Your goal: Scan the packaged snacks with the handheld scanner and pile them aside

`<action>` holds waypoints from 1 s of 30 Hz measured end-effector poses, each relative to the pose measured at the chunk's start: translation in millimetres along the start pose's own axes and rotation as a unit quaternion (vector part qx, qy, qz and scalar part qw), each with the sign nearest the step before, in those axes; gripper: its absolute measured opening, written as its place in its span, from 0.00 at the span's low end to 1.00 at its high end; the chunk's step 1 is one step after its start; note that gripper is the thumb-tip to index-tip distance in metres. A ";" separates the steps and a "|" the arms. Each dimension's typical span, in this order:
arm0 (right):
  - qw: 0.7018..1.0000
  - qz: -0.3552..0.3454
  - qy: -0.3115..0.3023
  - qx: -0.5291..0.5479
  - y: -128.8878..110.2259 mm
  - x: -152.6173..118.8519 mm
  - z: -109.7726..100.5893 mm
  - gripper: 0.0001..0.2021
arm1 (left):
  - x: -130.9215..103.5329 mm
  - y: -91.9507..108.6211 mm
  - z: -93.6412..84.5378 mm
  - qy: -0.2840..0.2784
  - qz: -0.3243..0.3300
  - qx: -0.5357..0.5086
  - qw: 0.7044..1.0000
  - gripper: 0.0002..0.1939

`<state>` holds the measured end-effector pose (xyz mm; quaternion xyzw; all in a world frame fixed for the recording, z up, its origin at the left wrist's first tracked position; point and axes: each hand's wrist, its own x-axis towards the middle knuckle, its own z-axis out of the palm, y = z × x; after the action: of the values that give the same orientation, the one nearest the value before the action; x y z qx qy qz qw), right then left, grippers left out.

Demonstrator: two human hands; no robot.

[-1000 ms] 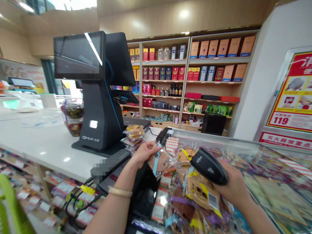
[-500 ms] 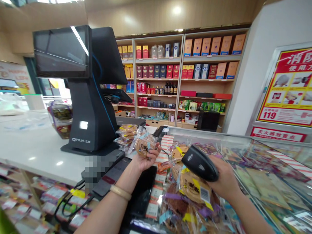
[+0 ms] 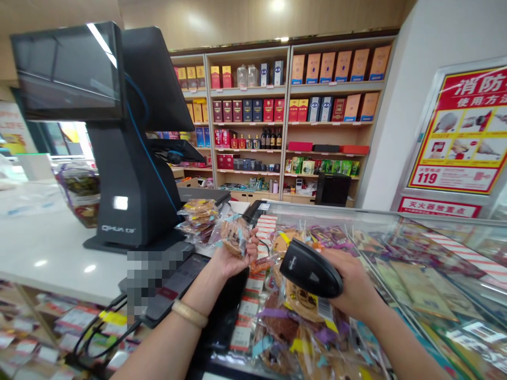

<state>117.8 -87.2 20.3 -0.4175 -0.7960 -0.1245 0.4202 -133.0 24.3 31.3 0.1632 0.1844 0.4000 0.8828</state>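
Beyond the counter: shelving (image 3: pixel 328 133), open-fronted, ranked with boxed bottles. Foreground: glass-topped display case (image 3: pixel 372 217), smooth and reflective. One QIHUA dual-screen terminal (image 3: pixel 119 174), matte black, farther left in view than a second earlier. One heap of biscuit packets (image 3: pixel 293 343), crinkled clear film with coloured tape, on the case. One stack of wrapped biscuits (image 3: pixel 198 214), beside the terminal base. Right hand (image 3: pixel 352 279): closed around one handheld scanner (image 3: pixel 311 269), rounded black plastic, above the heap, its head towards the left hand. Left hand (image 3: pixel 227 266): half curled, cradling one round biscuit packet (image 3: pixel 233 235) near the stack; a second earlier, a packet hung pinched by its edge. One textured, pale bangle (image 3: pixel 190 312), left wrist.
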 end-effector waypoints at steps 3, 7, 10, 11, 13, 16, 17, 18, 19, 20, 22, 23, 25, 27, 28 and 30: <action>1.000 0.013 -0.016 -0.001 0.3 -0.3 0.7 0.09 | 0.5 -1.4 1.4 0.006 0.008 0.025 1.000 0.18; 0.997 0.039 -0.062 0.016 0.1 0.0 0.1 0.09 | -0.8 -5.9 4.5 0.003 -0.006 0.040 0.999 0.19; 0.995 0.046 -0.084 0.032 0.2 0.6 -0.5 0.08 | -1.4 -9.7 7.2 -0.001 -0.035 0.020 0.999 0.20; 0.994 0.047 -0.088 0.035 0.2 0.8 -0.7 0.07 | -1.4 -10.5 7.7 -0.005 -0.041 0.016 0.999 0.20; 0.994 0.048 -0.094 0.040 0.0 1.3 -1.1 0.06 | -0.7 -11.3 7.8 -0.012 -0.048 0.011 0.999 0.20; 0.993 0.048 -0.099 0.037 -0.3 1.8 -1.7 0.06 | 0.5 -10.9 6.4 -0.010 -0.056 0.002 0.998 0.20; 0.993 0.048 -0.099 0.035 -0.4 2.0 -1.9 0.06 | 0.8 -10.7 6.1 -0.009 -0.060 0.001 0.998 0.20; 0.994 0.047 -0.098 0.032 -0.3 2.0 -2.0 0.06 | 0.8 -10.6 5.8 -0.009 -0.063 0.000 0.998 0.19; 0.994 0.046 -0.098 0.029 -0.3 2.1 -2.0 0.05 | 0.7 -10.6 5.8 -0.011 -0.064 0.000 0.998 0.18; 0.994 0.045 -0.097 0.027 -0.2 2.0 -2.0 0.05 | 0.4 -10.7 5.9 -0.013 -0.064 0.000 0.998 0.17; 0.995 0.043 -0.091 0.026 0.1 1.7 -1.6 0.05 | 0.2 -10.6 6.0 -0.014 -0.063 0.003 0.998 0.14; 0.995 0.043 -0.087 0.025 0.3 1.3 -1.2 0.05 | 0.4 -10.3 6.0 -0.007 -0.066 0.005 0.998 0.13; 0.996 0.045 -0.076 0.024 0.9 0.2 -0.4 0.05 | 1.8 -9.1 5.5 0.015 -0.071 0.008 0.997 0.10; 0.996 0.049 -0.067 0.020 2.0 -1.2 0.4 0.04 | 4.6 -7.3 4.9 0.054 -0.057 0.014 0.997 0.10; 0.996 0.050 -0.065 0.017 2.8 -2.0 0.9 0.04 | 6.3 -6.2 4.8 0.079 -0.031 0.024 0.996 0.10; 0.997 0.047 -0.058 0.010 4.8 -3.4 1.7 0.05 | 10.2 -3.7 4.9 0.129 0.069 0.052 0.988 0.11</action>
<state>121.5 -85.2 15.9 -0.4563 -0.7999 -0.0721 0.3831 -122.1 29.2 32.0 0.1685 0.3058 0.4672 0.8123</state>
